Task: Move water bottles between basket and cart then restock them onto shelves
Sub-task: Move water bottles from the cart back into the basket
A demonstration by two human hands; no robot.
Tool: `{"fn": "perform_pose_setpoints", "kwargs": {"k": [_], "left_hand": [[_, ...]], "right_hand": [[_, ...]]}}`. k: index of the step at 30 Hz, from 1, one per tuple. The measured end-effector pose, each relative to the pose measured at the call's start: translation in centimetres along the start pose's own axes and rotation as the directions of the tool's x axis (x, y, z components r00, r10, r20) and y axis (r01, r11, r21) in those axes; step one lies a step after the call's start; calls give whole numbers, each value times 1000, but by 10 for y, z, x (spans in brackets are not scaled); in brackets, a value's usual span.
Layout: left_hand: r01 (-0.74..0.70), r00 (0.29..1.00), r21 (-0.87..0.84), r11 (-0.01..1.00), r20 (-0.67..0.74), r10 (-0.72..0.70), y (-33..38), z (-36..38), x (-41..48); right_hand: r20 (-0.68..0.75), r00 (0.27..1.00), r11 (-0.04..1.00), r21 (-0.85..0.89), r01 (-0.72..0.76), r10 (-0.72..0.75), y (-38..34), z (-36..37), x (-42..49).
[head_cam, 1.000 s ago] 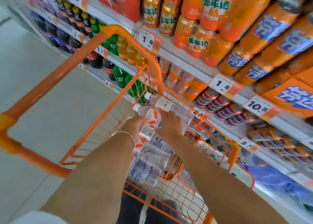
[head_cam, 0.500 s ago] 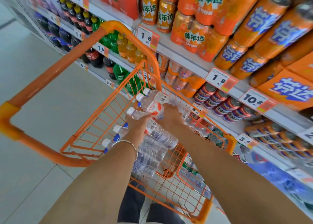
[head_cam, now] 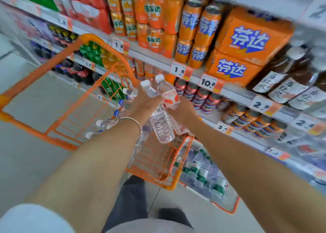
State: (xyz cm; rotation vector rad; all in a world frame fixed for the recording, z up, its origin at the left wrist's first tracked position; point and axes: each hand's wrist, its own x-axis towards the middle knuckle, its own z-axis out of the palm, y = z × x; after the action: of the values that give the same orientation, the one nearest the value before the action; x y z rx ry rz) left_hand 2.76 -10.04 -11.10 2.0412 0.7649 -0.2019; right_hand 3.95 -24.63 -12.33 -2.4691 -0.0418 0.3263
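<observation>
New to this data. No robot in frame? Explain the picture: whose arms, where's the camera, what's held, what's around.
No machine here: a person works bare-handed. The single picture comes from a wide-angle camera worn on their head, looking forward and down, so both forearms reach in from the bottom edge. Motion blurs it somewhat.

The left hand, with a bracelet on its wrist, grips a clear water bottle. The right hand grips a second water bottle, which has a red-and-white label. Both are held above an orange wire cart, where more water bottles lie on their sides.

To the right are store shelves stocked with orange soda cans, with price tags along the edges.
</observation>
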Motion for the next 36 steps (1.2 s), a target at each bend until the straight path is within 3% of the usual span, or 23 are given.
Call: {"fn": "perform_pose_setpoints", "kwargs": {"k": [4, 8, 12, 17, 24, 30, 36], "left_hand": [[-96, 992, 7, 995, 86, 95, 29, 39, -36], [-177, 961, 40, 983, 222, 164, 53, 94, -63], [-305, 877, 151, 940, 429, 216, 67, 163, -81], [-421, 783, 252, 871, 587, 208, 50, 260, -109], [-448, 770, 421, 789, 629, 102, -20, 403, -118], [-366, 764, 523, 770, 641, -72, -89, 523, -97], [-389, 785, 611, 690, 612, -99, -158, 646, -67]], "right_hand": [[-44, 997, 996, 66, -63, 66, 39, -46, -31], [-82, 966, 969, 62, -240, 245, 90, -78, -61], [-158, 891, 900, 178, -398, 425, 155, -91, -91], [-155, 762, 760, 329, -560, 629, 241, -78, -130], [-76, 612, 579, 433, -691, 787, 369, -19, -147], [-32, 539, 508, 383, -771, 842, 493, 54, -130], [4, 486, 446, 392, -805, 874, 611, 129, -104]]}}
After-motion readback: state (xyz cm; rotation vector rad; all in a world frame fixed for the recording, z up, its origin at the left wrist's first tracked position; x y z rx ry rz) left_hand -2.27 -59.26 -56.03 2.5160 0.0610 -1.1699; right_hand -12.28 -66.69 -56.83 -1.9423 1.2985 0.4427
